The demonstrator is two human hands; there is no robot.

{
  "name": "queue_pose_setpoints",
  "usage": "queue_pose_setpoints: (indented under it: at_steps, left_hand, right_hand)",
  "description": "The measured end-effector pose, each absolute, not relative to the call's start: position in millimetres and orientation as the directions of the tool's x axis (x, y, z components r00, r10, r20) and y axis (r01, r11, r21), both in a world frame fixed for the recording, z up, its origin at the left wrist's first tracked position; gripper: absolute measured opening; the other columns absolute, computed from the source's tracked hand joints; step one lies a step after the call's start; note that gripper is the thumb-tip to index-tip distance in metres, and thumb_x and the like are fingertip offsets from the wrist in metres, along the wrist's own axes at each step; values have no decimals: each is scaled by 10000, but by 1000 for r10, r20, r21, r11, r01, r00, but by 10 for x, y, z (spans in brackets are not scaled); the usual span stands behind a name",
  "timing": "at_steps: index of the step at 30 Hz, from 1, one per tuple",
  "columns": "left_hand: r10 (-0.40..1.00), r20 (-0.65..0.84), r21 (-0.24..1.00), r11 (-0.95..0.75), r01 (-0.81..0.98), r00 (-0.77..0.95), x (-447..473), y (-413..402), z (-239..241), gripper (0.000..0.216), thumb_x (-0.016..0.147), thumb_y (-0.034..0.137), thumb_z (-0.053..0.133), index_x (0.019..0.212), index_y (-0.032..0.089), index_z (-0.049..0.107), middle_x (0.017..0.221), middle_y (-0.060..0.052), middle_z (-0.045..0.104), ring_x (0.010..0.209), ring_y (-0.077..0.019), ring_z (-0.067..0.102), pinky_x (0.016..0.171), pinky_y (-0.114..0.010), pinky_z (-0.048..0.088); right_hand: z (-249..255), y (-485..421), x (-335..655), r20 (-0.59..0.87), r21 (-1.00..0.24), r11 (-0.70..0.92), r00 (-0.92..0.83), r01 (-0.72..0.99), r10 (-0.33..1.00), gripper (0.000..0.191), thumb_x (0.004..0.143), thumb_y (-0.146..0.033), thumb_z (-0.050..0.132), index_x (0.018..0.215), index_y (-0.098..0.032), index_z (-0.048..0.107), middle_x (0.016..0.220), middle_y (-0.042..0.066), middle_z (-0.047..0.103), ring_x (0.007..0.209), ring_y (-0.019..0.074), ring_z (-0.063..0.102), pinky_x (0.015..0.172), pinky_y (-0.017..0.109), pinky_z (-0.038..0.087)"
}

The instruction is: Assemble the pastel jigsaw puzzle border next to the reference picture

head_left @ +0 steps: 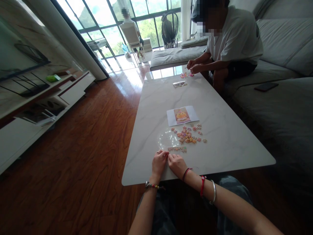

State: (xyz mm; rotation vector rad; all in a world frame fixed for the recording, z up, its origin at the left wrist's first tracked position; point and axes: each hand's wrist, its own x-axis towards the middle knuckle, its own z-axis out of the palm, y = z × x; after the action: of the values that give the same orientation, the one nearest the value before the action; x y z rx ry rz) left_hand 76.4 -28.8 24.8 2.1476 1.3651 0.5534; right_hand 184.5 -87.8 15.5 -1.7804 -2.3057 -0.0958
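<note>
My left hand [159,162] and my right hand [176,164] rest side by side on the near edge of a white marble table [220,147], fingers curled and pinched together at a short joined strip of puzzle pieces [177,149]. What the fingertips hold is too small to make out. A loose pile of small coloured puzzle pieces [188,134] lies just beyond the strip. Past the pile sits a reference picture [182,115] on white paper. A clear plastic bag [167,138] lies left of the pile.
Another person in a white shirt sits on the grey sofa [281,49] at the far end, both hands [193,67] over more puzzle pieces [184,75] and a small packet [179,84]. A phone [266,86] lies on the sofa. Wooden floor and a low TV cabinet [36,107] are left.
</note>
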Motion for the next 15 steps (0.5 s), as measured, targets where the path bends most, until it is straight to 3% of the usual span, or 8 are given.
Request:
queue_pose_setpoints:
  at_steps: [6,13,15]
  left_hand:
    - [944,-7,677,-238,696,330,793,-230,225,151,725,180,560,871,205,591,766,-4,656,681,-113,601,669,-234,467]
    - [926,-32,741,-230,631,375,739,-190,260,191,705,161,572,891,196,593,778,-5,683,713,-112,630,699,-229,487]
    - [915,-37,755,-238,612,401,711,-202,274,216,706,153,573,914,205,593,803,2,685,739,-110,632,721,-228,488]
  right_hand:
    - [143,-933,1802,225,-54,268,-250,962,942,280,815,-85,372,1024,-63,558,957,148,565,759,184,514,549,313,406]
    - [177,-925,1794,190,-106,207,-185,973,964,250,807,-78,390,982,-86,569,876,120,579,745,171,523,578,295,410]
    - [179,-935,1824,186,-172,162,-129,972,974,230,830,-112,381,947,-118,579,860,99,582,743,154,531,606,274,410]
